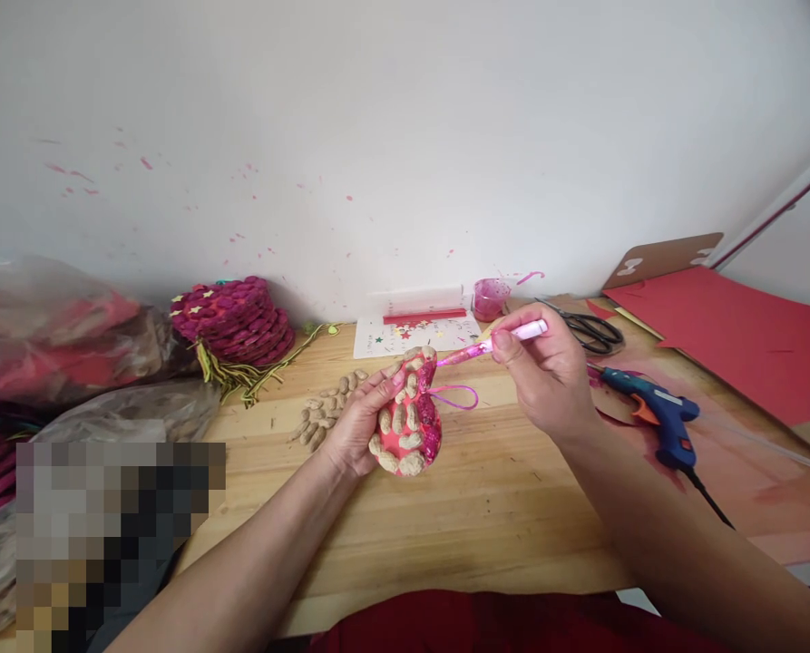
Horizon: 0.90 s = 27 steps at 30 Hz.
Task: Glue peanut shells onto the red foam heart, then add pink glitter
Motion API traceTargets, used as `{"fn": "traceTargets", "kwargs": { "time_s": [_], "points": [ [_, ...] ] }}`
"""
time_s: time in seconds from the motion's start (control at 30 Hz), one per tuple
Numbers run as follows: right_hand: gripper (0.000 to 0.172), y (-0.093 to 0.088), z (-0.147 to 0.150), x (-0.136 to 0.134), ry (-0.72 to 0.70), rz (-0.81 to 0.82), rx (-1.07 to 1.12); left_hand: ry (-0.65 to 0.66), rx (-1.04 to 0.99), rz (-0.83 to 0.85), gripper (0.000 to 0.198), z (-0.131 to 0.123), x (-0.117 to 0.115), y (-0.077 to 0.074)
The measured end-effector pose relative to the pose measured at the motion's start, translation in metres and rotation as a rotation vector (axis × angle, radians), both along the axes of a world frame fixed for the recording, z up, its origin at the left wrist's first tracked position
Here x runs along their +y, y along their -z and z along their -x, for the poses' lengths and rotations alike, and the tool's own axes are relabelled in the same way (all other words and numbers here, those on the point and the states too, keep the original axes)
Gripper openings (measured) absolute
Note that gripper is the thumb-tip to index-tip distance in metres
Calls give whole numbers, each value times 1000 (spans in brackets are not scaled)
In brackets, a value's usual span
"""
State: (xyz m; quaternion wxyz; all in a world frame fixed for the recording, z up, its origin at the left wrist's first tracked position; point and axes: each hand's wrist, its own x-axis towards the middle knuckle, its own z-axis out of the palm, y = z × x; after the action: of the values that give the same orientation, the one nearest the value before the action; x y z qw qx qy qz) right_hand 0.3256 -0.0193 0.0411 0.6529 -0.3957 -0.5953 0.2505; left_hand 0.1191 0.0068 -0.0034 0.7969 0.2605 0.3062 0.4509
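A gourd-shaped red ornament covered with peanuts (399,419) is tilted up in my left hand (362,415), fingers closed around its left side. Peanuts along its right side are painted magenta; the others keep their tan shells. From its narrow waist a pink cord loop sticks out to the right (460,397). My right hand (546,370) pinches a white-handled paintbrush (519,334) smeared with pink. The brush tip meets or nearly meets the ornament's upper right edge. Loose peanuts (323,413) lie on the wooden table (459,535) behind my left hand.
A plastic cup of pink paint (490,297) stands by the wall, near black scissors (593,332). To the right are a blue glue gun (663,413) and red sheets (731,336). Stacked magenta peanut pieces (241,322) and plastic bags (71,317) occupy the left. Small stars (411,334) lie on white paper.
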Motion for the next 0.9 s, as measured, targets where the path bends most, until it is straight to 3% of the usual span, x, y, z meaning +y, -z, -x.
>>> {"fn": "traceTargets", "kwargs": {
  "time_s": [0.43, 0.6, 0.77, 0.9],
  "points": [
    [21, 2, -3, 7, -84, 40, 60, 17, -4, -3, 14, 0, -1, 0],
    [24, 4, -4, 8, -47, 42, 86, 15, 3, -16, 16, 1, 0, 2],
    [19, 6, -4, 9, -24, 21, 38, -9, 25, -58, 33, 0, -1, 2],
    [14, 5, -2, 5, -25, -27, 20, -143, 98, -110, 53, -2, -2, 1]
  ]
}}
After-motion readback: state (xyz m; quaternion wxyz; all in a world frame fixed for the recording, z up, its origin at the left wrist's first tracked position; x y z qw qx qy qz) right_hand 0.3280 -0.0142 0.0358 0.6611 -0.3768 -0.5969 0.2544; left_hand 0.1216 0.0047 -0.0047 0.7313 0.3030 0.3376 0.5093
